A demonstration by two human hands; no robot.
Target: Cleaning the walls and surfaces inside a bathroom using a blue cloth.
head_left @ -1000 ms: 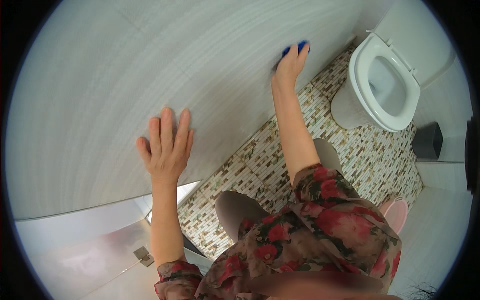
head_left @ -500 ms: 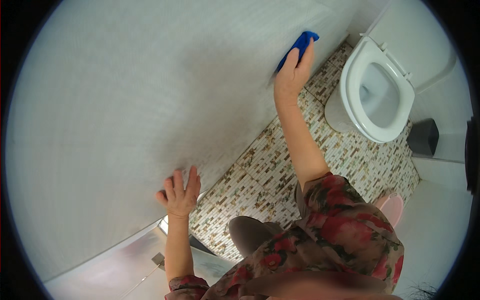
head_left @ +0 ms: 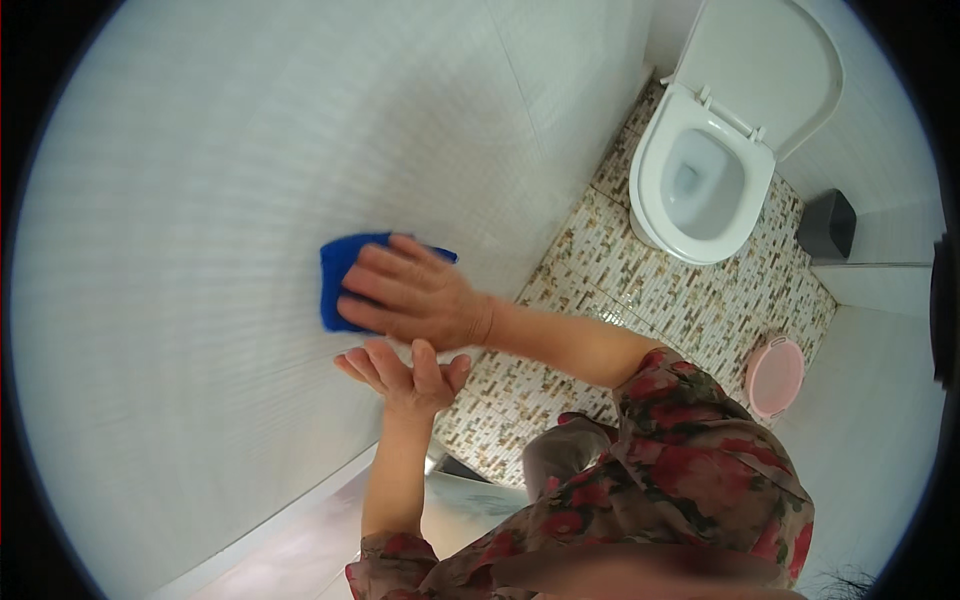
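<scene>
Blue cloth [head_left: 336, 280] against a pale grey wall [head_left: 200, 250], toward nine o'clock from the middle of the head view. Lies beneath the right hand [head_left: 430, 300], with most of the visible fabric showing past the fingertips at nine o'clock and a narrow tip poking out at one o'clock from the knuckles. Fingers of that hand slightly blurred, stretched out and a little apart, laid over the cloth rather than curled around it.

Left hand [head_left: 415, 385] just off the middle at half past seven, close below the right one. Holds nothing; fingers loosely bent and parted. Cannot tell whether touching the wall or the other hand.

At half past one, a white toilet [head_left: 655, 190] with its seat down and its lid [head_left: 765, 65] raised. Near three o'clock, a dark grey bin [head_left: 828, 225]; at half past three, a pink basin [head_left: 775, 377]. Beneath these, a floor [head_left: 600, 270] of small mosaic strips in white, brown and green. Toward five o'clock, a red-flowered blouse [head_left: 710, 460], and beside it a grey-brown trouser leg [head_left: 560, 450].
</scene>
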